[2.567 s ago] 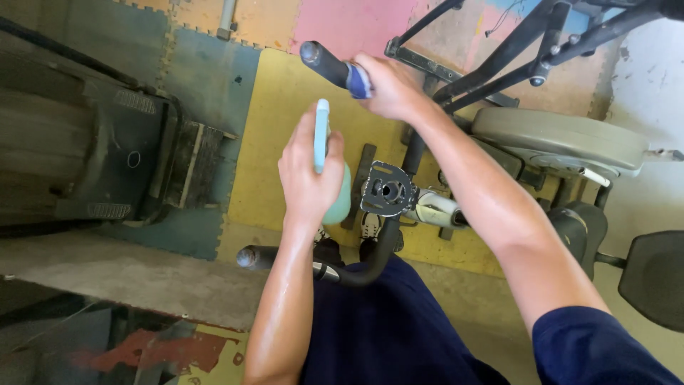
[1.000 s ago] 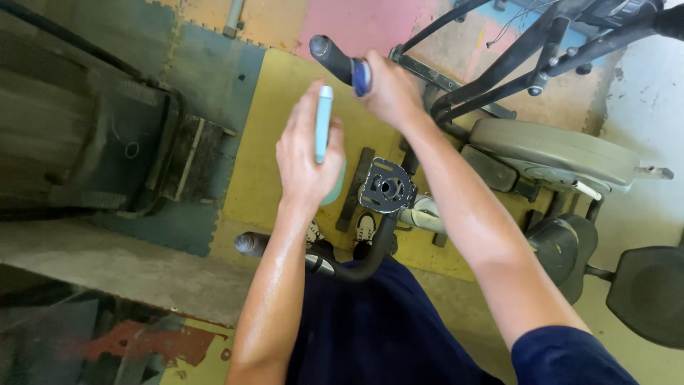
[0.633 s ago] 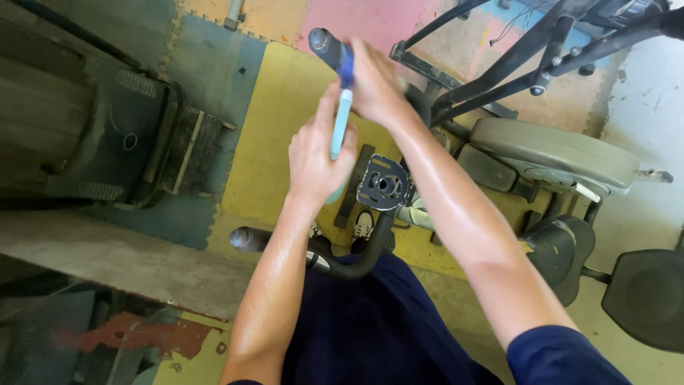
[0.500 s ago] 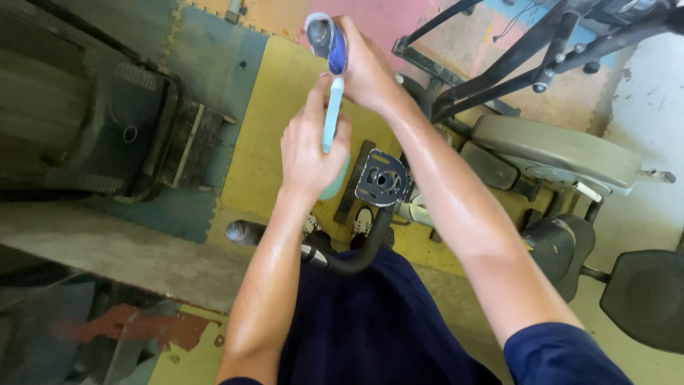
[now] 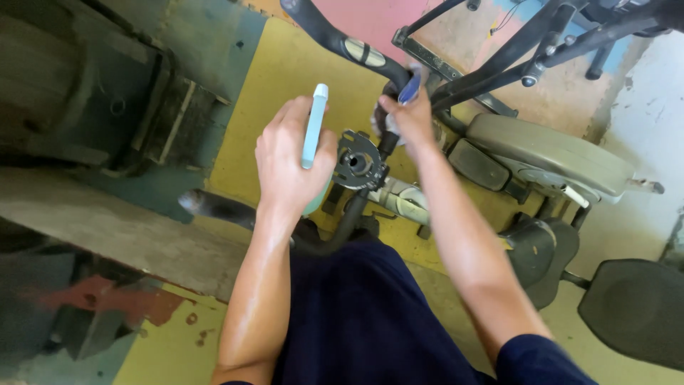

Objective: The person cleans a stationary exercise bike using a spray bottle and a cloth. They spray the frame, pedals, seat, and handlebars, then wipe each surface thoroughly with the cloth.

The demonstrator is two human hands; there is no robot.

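My left hand point(image 5: 288, 160) is wrapped around a light blue spray bottle point(image 5: 313, 128), holding it upright above the near end of the black handlebar point(image 5: 342, 44) of an exercise bike. My right hand point(image 5: 410, 117) presses a blue-and-white cloth point(image 5: 409, 89) against the handlebar where it bends down toward the round black centre knob point(image 5: 358, 161). The far grip of the handlebar, with a grey sensor pad, sticks out bare to the upper left. The near grip point(image 5: 210, 205) shows below my left wrist.
A treadmill point(image 5: 92, 93) stands at the left on green floor mats. The bike's beige flywheel housing point(image 5: 548, 153) and a black seat point(image 5: 634, 310) are at the right. Dark metal frame bars point(image 5: 541, 43) cross the top right. A yellow mat point(image 5: 274, 85) lies underneath.
My right hand with the cloth has slid down the handlebar from the far grip toward the centre bend. The left hand with the bottle has stayed about where it was.
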